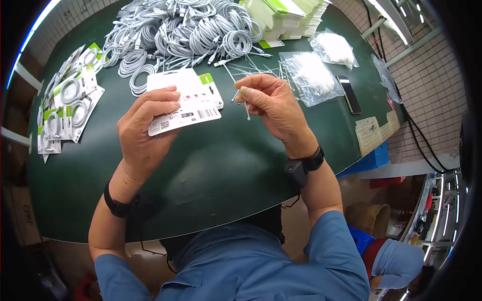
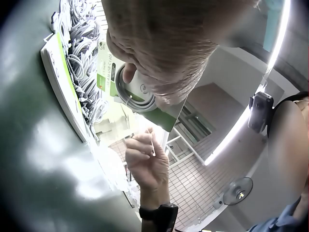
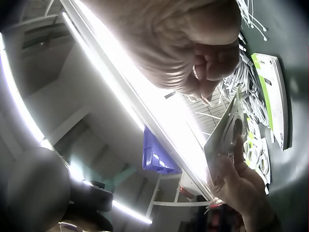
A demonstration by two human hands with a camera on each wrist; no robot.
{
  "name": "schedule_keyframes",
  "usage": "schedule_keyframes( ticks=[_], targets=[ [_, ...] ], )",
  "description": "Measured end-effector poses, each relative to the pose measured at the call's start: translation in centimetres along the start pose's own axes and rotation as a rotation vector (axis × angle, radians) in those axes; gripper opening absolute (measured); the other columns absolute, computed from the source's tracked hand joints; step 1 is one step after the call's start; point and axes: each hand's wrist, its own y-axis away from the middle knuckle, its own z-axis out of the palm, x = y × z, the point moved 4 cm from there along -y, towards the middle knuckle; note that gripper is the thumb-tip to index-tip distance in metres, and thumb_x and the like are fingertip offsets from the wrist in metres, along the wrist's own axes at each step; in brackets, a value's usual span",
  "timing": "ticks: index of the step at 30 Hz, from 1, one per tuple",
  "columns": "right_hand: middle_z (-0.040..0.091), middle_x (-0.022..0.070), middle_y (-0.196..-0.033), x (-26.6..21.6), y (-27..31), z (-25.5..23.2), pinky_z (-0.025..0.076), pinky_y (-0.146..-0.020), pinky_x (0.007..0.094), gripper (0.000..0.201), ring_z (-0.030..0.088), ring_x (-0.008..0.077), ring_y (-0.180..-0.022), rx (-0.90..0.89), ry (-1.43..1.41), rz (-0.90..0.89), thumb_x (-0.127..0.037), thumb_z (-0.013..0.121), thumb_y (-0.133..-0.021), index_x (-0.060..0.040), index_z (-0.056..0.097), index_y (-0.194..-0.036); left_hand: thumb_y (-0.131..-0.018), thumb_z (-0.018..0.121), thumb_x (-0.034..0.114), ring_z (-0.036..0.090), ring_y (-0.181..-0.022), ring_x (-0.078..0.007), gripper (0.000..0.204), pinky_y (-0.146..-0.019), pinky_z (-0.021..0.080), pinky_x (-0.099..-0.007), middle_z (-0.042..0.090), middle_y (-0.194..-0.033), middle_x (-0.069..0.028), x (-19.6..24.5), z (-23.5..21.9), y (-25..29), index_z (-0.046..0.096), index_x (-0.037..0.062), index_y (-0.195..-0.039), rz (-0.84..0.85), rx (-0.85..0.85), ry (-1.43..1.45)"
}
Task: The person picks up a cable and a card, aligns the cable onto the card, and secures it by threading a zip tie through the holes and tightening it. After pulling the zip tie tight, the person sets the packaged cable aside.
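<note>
My left hand (image 1: pixel 149 118) grips a printed white card (image 1: pixel 188 119), its back up in the head view. The left wrist view shows a coiled grey cable (image 2: pixel 137 103) on the card's green-and-white front, with fingers of the left hand (image 2: pixel 159 53) on it. Between thumb and fingertips, my right hand (image 1: pixel 273 105) pinches a thin white tie (image 1: pixel 248 112) with a small knob at its end, to the right of the card and apart from it. Behind the held card lies a stack of cards (image 1: pixel 215 91) on the table.
Coiled cables (image 1: pixel 186 32) are heaped at the back, beside stacked green-and-white cards (image 1: pixel 291 20). Packed cable cards (image 1: pixel 70 93) lie at left. Loose ties, clear bags (image 1: pixel 311 78) and a phone (image 1: pixel 349 94) are at right. Another person (image 1: pixel 399 263) is at lower right.
</note>
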Motion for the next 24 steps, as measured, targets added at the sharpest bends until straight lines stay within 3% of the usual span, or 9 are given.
schedule_keyframes(
  ticks=[7,11,15,18,19,22,24],
  targets=[
    [0.076,0.0069,-0.094,0.3,0.2,0.8,0.049,-0.065,0.0192,0.022,0.062,0.0061,-0.074,-0.038,-0.005,-0.016,-0.012,0.075,-0.100,0.0013,0.074,-0.117,-0.071,0.090,-0.005,0.075,-0.112,-0.0340,0.035,-0.091,0.060,-0.0392,0.076,-0.108,-0.0132,-0.1,0.8,0.3,0.067,0.0032,-0.096,0.008,-0.046,-0.025],
    [0.076,0.0074,-0.096,-0.4,0.2,1.7,0.051,-0.066,0.0212,0.020,0.065,0.0069,-0.078,-0.016,0.032,-0.159,-0.009,0.075,-0.100,0.0036,0.074,-0.115,-0.071,0.089,-0.006,0.075,-0.112,-0.0344,0.035,-0.090,0.060,-0.0397,0.076,-0.107,-0.0134,-0.1,0.9,0.4,0.066,0.0037,-0.095,0.034,-0.039,-0.049],
    [0.076,0.0082,-0.099,-0.2,0.6,1.5,0.053,-0.066,0.0227,0.016,0.068,0.0083,-0.081,-0.023,0.274,-0.254,-0.006,0.071,-0.102,0.0027,0.074,-0.115,-0.071,0.089,-0.005,0.074,-0.111,-0.0345,0.034,-0.091,0.060,-0.0405,0.076,-0.107,-0.0126,-0.2,0.7,0.4,0.066,0.0041,-0.094,0.028,-0.017,-0.064],
    [0.075,0.0072,-0.095,-0.6,1.0,2.1,0.053,-0.064,0.0234,0.013,0.068,0.0088,-0.077,0.026,0.459,-0.543,-0.006,0.068,-0.104,0.0000,0.073,-0.114,-0.071,0.088,-0.005,0.074,-0.111,-0.0345,0.034,-0.091,0.060,-0.0411,0.076,-0.107,-0.0115,-0.1,0.8,0.4,0.066,0.0044,-0.094,0.045,-0.047,-0.077],
    [0.075,0.0072,-0.095,-0.8,1.2,2.4,0.053,-0.064,0.0234,0.013,0.068,0.0088,-0.077,0.022,0.465,-0.552,-0.006,0.068,-0.104,0.0000,0.073,-0.114,-0.071,0.088,-0.005,0.074,-0.111,-0.0345,0.034,-0.091,0.060,-0.0411,0.076,-0.107,-0.0115,0.0,0.8,0.3,0.066,0.0044,-0.094,0.054,-0.038,-0.079],
    [0.073,0.0056,-0.089,-0.4,1.4,2.8,0.052,-0.060,0.0229,0.011,0.064,0.0084,-0.070,0.087,0.350,-0.348,-0.008,0.067,-0.105,-0.0018,0.071,-0.112,-0.070,0.088,-0.004,0.074,-0.111,-0.0344,0.033,-0.091,0.059,-0.0415,0.076,-0.107,-0.0110,0.2,0.9,0.2,0.065,0.0046,-0.093,0.092,-0.053,-0.092],
    [0.072,0.0053,-0.088,-0.4,1.5,2.9,0.052,-0.059,0.0231,0.010,0.064,0.0085,-0.068,0.093,0.456,-0.409,-0.008,0.067,-0.105,-0.0014,0.071,-0.112,-0.070,0.088,-0.004,0.074,-0.111,-0.0344,0.033,-0.091,0.059,-0.0416,0.076,-0.107,-0.0112,0.3,0.8,0.2,0.065,0.0046,-0.093,0.096,-0.049,-0.094]
  ],
)
